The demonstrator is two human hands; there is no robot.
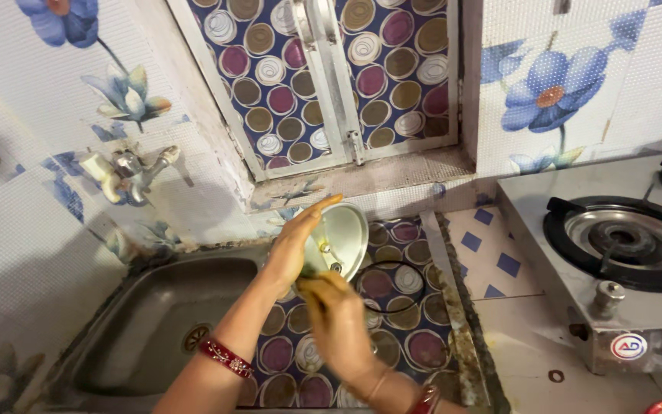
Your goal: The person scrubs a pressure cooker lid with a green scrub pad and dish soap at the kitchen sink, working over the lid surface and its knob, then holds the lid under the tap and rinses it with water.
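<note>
Hands [300, 245] on steel lid [342, 239]

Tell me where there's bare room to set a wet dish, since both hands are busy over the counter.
The sink basin is bare around its drain. The tiled strip between the patterned mat and the stove is free. The mat's near right part is open too. It is crowded where the left hand holds the metal lid, the right hand below it, beside the black ring.

Single head view, looking steeply down, close over sink [155, 322], facing wall
</note>
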